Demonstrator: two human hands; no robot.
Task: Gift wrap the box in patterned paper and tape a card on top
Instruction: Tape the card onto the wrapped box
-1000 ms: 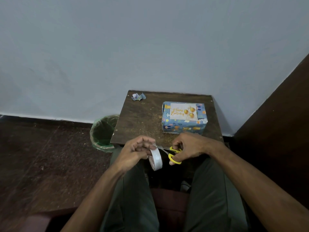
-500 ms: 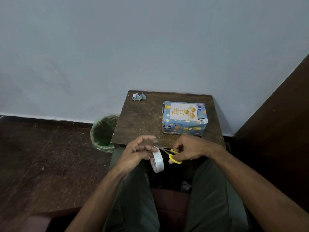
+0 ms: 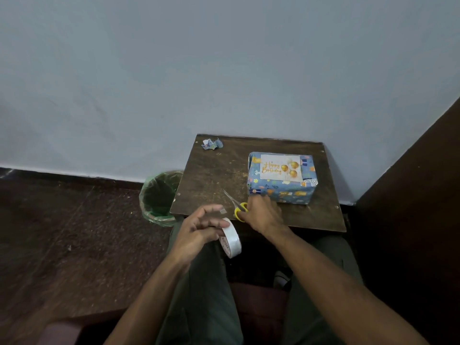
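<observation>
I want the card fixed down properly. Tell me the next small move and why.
Probably let go of the scissors on the table, so the right hand can take the cut tape piece stuck to the left hand fingertip and press it over an edge of the card lying on the wrapped box.

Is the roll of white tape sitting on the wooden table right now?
No, the left hand holds the white tape roll over the lap, off the brown wooden table.

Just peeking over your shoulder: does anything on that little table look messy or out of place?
Only a crumpled scrap of blue patterned paper at the far left corner of the dark wooden table, a leftover beside the neatly wrapped box.
</observation>
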